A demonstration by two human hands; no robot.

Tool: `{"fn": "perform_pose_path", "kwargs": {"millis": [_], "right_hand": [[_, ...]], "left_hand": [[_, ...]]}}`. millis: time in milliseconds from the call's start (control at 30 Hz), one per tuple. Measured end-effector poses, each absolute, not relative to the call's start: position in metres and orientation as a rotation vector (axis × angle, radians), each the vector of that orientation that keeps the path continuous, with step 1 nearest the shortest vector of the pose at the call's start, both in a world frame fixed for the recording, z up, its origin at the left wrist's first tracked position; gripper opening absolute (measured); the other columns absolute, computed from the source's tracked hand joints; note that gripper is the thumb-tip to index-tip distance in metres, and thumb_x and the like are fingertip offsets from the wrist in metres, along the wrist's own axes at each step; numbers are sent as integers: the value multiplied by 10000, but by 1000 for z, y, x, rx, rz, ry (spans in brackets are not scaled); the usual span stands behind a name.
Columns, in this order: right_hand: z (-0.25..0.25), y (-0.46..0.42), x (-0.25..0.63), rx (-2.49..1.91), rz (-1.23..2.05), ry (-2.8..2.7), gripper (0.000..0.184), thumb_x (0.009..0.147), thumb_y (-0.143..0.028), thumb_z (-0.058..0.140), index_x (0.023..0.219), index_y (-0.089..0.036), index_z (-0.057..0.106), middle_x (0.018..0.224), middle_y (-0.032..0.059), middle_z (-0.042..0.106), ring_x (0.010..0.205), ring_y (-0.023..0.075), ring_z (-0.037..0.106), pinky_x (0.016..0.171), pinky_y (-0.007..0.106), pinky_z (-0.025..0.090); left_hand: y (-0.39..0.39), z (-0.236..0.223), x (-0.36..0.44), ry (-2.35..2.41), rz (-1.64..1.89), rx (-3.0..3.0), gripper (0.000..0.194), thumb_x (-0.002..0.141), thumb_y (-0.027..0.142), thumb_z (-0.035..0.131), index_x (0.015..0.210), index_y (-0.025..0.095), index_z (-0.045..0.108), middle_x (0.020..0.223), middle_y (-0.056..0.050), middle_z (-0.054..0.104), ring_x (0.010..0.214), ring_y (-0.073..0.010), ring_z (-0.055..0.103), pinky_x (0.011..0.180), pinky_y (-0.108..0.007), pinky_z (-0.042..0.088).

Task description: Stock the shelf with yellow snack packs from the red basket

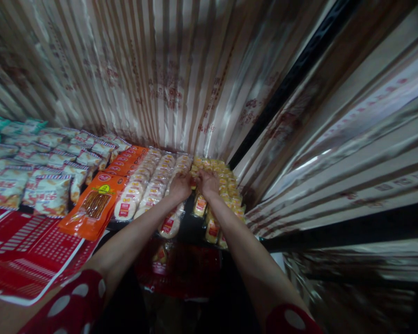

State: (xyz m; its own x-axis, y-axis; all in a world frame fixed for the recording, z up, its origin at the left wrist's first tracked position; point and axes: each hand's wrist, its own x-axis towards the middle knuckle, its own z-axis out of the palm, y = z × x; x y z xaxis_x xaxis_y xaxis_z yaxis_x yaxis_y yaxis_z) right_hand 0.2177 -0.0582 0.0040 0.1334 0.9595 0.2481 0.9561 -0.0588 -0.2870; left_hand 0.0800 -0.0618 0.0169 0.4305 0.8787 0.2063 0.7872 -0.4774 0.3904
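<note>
Both my hands reach forward over a dark shelf (pixel 191 225) of packaged snacks. My left hand (pixel 181 186) is closed at the edge of the white round rice crackers (pixel 167 167) in clear wrappers. Close beside it, my right hand (pixel 208 182) is curled over the yellow-wrapped snack packs (pixel 226 185). A small yellow pack seems to sit between the hands, mostly covered by fingers. Just below my right hand lies a single yellow pack (pixel 199 204) at the front of its row. Blur hides exactly what each hand grips.
Left of the crackers lie orange snack packets (pixel 92 204), then rows of white snack bags (pixel 52 195). A red plastic basket (pixel 31 250) is at the lower left, and another red container (pixel 184 290) is below the shelf. Printed plastic sheeting (pixel 160 69) and a black post (pixel 282 93) stand behind.
</note>
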Motion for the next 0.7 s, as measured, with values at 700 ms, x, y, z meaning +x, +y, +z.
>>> {"fn": "perform_pose_path", "kwargs": {"millis": [700], "right_hand": [[7,-84,221,-1961,-24,-1701,362,878,-258,462,1207,-162,578,1155,87,654,1084,205,551,1008,345,308]], "left_hand": [[-76,5,82,1377,700,2544,471,762,63,401,1220,79,510,1280,-157,554,1281,-231,421,1130,-446,246]]}}
